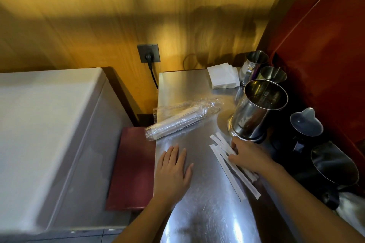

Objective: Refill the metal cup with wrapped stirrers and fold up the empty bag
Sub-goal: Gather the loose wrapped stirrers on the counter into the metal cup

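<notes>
Room: wood-panelled wall (98,16) in warm yellow light behind, a dark red panel (325,65) closing off the right side; the picture is a little blurred.
Surface: scratched, shiny steel counter (197,203) running from the wall toward the person.
Left of counter: a large white appliance top (49,124), with a dark red board (132,167) lying lower down between it and the counter's edge.
Wall fitting: grey socket (148,53) with a black plug in it and a cable hanging down behind the counter.
Metal cup: tall steel cup (254,112) on the right part of the counter, leaning toward the camera in this wide view, its mouth open; nothing visible inside.
Bag: clear plastic bag (183,116) lying slantwise across the counter's left edge, wrapped stirrers showing through it, one end hanging past the edge.
Loose stirrers: a small fan of white paper-wrapped stirrers (231,165) flat on the steel, just in front of the cup.
Left hand: left hand (173,169) palm down, fingers spread flat on the bare counter, holding nothing.
Right hand: right hand (250,154) lying over the loose stirrers, fingers curled down onto them near the cup's base; whether it has a real grip I cannot tell.
Back corner: a stack of white napkins (223,76) near the wall.
Right side clutter: two steel pitchers (256,63) behind the cup, dark pitchers (306,126) crowding the counter's right edge beside the right forearm.
</notes>
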{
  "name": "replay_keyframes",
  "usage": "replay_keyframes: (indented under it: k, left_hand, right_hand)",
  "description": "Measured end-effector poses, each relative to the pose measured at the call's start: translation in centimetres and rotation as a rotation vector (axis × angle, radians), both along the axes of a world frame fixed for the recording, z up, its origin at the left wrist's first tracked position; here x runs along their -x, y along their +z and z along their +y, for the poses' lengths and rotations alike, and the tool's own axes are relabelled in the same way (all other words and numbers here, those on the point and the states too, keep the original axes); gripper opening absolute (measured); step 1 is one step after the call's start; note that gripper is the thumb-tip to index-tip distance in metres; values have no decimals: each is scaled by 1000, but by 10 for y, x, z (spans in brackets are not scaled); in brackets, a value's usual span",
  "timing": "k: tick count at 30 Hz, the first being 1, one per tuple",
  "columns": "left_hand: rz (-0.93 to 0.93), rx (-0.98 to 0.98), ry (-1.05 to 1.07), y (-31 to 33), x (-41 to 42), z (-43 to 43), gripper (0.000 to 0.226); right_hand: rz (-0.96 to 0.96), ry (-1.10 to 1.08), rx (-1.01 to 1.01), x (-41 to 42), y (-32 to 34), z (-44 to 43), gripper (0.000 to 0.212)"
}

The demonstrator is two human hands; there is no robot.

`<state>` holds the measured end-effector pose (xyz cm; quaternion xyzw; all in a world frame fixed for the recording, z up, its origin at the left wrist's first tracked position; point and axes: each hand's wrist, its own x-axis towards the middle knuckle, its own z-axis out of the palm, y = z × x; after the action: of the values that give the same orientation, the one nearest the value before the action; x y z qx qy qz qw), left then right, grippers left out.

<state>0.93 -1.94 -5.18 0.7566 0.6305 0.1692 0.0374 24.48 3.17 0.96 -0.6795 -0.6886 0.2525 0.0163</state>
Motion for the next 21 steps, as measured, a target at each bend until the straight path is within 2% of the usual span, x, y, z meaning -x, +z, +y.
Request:
replay_keyframes:
  k: [5, 9, 12, 18, 21]
  left_hand:
    - [0, -3, -4, -3, 0, 0, 46]
    - [0, -4, 3, -3, -1, 0, 47]
    - [-4, -1, 3, -1, -1, -1, 48]
    - [15, 13, 2, 4, -1, -3, 47]
    - [26, 28, 4, 5, -1, -3, 48]
  right_hand:
    - [-189, 101, -3, 4, 0, 5, 35]
    - [-240, 107, 54, 7, 6, 11, 16]
    - [-275, 142, 102, 9, 9, 13, 11]
    - [-189, 139, 104, 8, 24, 13, 16]
    - [-58, 109, 50, 11, 45, 15, 14]
